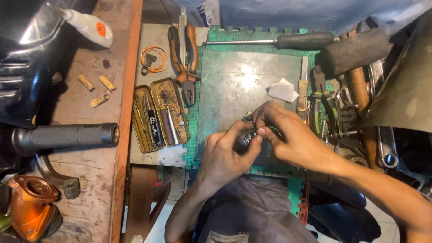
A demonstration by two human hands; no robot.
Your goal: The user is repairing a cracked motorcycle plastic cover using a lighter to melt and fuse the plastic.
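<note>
A small dark metal part is pinched between both of my hands, over the front edge of a worn grey metal plate. My left hand grips it from below, thumb up against it. My right hand closes on its top with fingertips and thumb. Much of the part is hidden by my fingers, so its shape is unclear. The plate lies on a green foam mat.
An open rusty tin of small tools and orange-handled pliers lie left of the plate. A long screwdriver lies behind it; a mallet, wrenches and pliers crowd the right. A dark cylinder and glue bottle rest on the wooden bench.
</note>
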